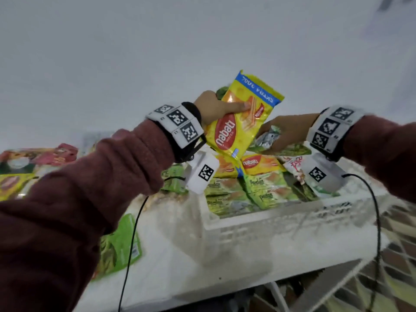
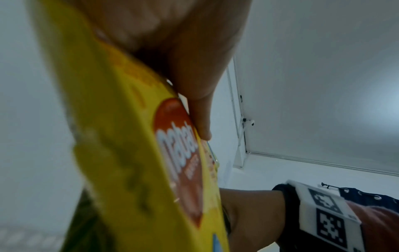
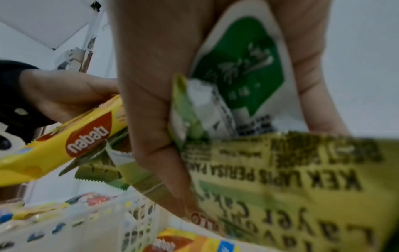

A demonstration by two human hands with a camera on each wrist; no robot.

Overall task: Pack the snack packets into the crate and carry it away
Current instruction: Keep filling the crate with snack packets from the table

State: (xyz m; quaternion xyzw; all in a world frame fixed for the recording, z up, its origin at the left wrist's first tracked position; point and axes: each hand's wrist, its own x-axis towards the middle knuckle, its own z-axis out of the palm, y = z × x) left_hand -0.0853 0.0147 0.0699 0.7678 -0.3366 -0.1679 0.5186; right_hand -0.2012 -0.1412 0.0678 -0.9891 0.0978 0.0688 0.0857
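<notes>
A yellow nabati wafer packet [image 1: 243, 118] [image 2: 129, 153] [image 3: 64, 146] is held tilted above the white crate [image 1: 281, 216] [image 3: 97, 221]. My left hand [image 1: 222, 106] [image 2: 194, 71] grips it, thumb on its front. A green packet shows behind it. To the right, my right hand [image 1: 283, 134] [image 3: 164, 119] holds a green-and-white packet [image 3: 237, 68] together with a yellow-green layer cake packet [image 3: 291, 179], over the crate's far side. The crate holds several green and yellow packets [image 1: 247, 192], heaped up to its rim.
Loose packets lie on the white table [image 1: 180, 255]: a green one [image 1: 121, 244] near the front left, red and yellow ones [image 1: 33, 161] further left. Black cables hang from both wrists. The patterned floor [image 1: 400, 233] shows past the table's right edge.
</notes>
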